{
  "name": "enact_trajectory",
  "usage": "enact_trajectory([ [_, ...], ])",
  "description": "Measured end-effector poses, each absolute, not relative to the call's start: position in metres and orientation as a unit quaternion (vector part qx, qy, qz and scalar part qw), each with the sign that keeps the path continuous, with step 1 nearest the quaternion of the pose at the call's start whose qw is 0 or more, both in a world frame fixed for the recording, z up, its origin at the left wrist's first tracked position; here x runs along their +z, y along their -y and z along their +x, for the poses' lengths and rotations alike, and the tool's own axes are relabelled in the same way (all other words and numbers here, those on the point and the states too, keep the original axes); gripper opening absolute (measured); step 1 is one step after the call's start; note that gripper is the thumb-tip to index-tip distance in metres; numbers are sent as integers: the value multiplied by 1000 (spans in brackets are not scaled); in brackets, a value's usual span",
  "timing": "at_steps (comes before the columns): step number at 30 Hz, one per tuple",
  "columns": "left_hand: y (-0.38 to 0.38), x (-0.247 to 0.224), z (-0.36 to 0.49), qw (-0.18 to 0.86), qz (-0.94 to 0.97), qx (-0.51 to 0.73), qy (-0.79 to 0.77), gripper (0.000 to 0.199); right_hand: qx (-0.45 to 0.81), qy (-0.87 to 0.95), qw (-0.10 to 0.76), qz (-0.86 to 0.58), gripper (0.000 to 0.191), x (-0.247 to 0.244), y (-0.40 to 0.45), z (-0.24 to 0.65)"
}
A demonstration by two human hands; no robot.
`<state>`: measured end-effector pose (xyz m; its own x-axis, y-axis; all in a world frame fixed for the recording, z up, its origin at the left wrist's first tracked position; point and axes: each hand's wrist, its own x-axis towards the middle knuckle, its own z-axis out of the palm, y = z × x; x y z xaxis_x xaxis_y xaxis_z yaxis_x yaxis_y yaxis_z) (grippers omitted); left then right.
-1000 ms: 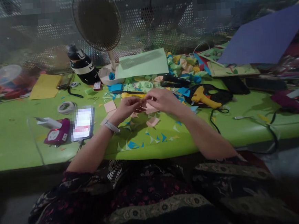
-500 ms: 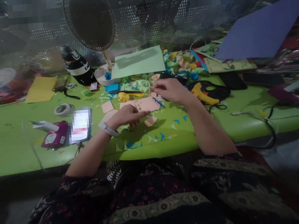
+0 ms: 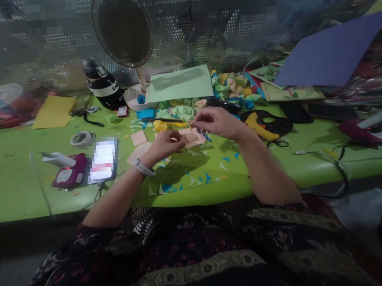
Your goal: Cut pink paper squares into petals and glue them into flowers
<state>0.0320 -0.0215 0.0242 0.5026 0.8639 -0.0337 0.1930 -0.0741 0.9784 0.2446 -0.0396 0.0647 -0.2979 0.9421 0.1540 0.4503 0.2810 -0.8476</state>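
Observation:
Over the middle of the green table, my left hand, with a white band at its wrist, has its fingers closed on the edge of a peach paper piece. Just right of it, my right hand pinches a small peach-tan bit of paper between thumb and forefinger; its shape is mostly hidden. A peach sheet lies partly covered beneath the hands. By my right fingertips is a blue patterned strip. A peach square rests left of my left hand.
Behind the hands lie crumpled paper pieces, a pale green sheet and a fan. A phone and purple holder stand left, near a black bottle. Right are a yellow-handled tool and cable.
My left hand has curled its fingers and moved slightly up and right onto the peach piece, which has lifted from lower down. My right hand has come down slightly, still pinching.

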Motion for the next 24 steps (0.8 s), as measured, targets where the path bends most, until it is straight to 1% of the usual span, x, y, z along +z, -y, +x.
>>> enact_trajectory([
  [4,17,25,32,609,600,367,-368,33,348,750,315,-466,38,64,43,239],
  [6,16,25,31,626,584,375,-356,37,305,760,316,-479,35,62,44,235],
  [9,15,23,31,637,575,387,-338,39,230,764,339,-498,26,58,44,229],
  [11,16,23,31,642,569,397,-326,40,231,764,339,-498,22,55,43,226],
  [14,18,25,31,652,558,407,-312,45,259,745,337,-514,20,54,43,223],
  [17,21,28,31,659,554,405,-308,54,231,727,345,-547,20,55,45,221],
  [20,22,30,31,658,559,394,-314,57,207,730,339,-556,20,56,46,220],
  [24,21,30,30,648,573,386,-321,53,203,735,340,-551,21,52,45,220],
])
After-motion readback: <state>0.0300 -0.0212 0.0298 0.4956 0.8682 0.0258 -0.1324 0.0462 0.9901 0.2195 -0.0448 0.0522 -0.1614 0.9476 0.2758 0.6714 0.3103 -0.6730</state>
